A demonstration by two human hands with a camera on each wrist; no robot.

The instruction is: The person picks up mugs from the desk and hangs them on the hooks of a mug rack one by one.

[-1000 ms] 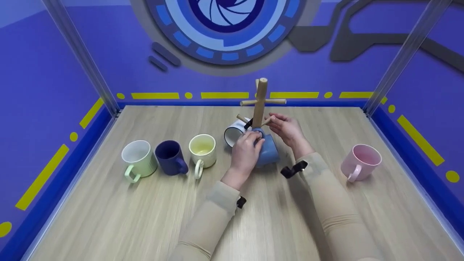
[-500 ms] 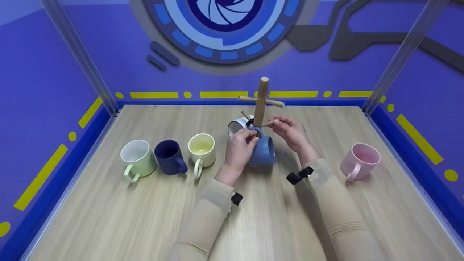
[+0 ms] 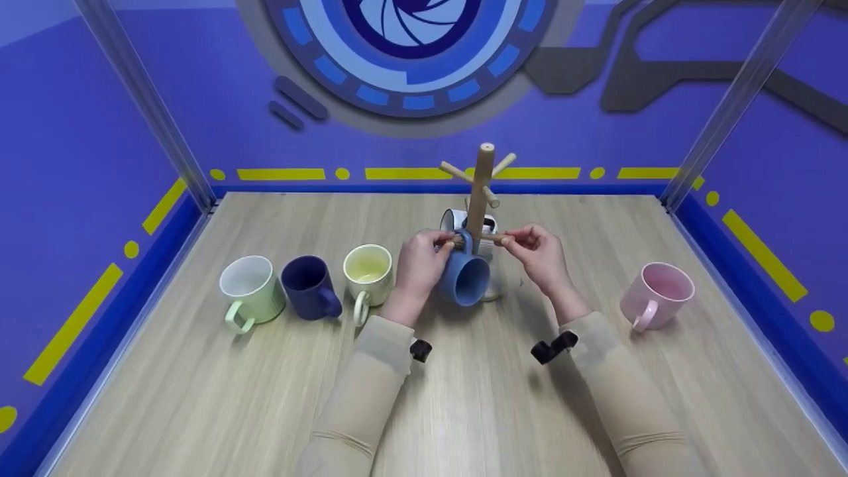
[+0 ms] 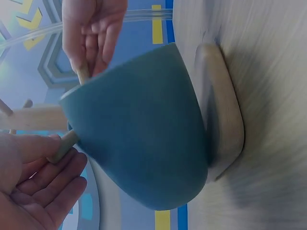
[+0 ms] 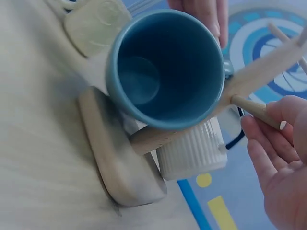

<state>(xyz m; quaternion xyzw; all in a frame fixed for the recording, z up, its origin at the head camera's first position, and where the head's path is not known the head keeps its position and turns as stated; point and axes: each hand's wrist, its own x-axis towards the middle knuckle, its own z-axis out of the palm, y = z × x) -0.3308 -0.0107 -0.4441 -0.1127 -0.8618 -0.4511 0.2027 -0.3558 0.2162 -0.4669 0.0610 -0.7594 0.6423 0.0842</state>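
A wooden mug tree [image 3: 481, 185] stands mid-table. A blue mug [image 3: 456, 275] hangs by its handle from a lower peg at the front, tilted, its mouth facing forward and down. My left hand [image 3: 419, 265] pinches the end of that peg [image 4: 64, 146], beside the mug handle. On the right, my right hand [image 3: 544, 262] pinches another lower peg [image 5: 254, 110] between thumb and fingertips. Behind the post is a white ribbed mug [image 5: 192, 151] with a dark rim and handle, partly hidden. The wooden base [image 5: 120, 158] rests on the table.
Left of the tree stand a light green mug [image 3: 265, 298], a navy mug [image 3: 308, 298] and a pale yellow mug [image 3: 371, 288], all upright. A pink mug [image 3: 646, 298] stands far right. Upper pegs [image 3: 491, 197] stick out from the post. Blue walls enclose the table [image 3: 464, 411].
The mug tree has turned, carrying the blue mug left across the front and the white mug right behind the post. My left hand shifted left to the peg end; the right hand now pinches its peg.
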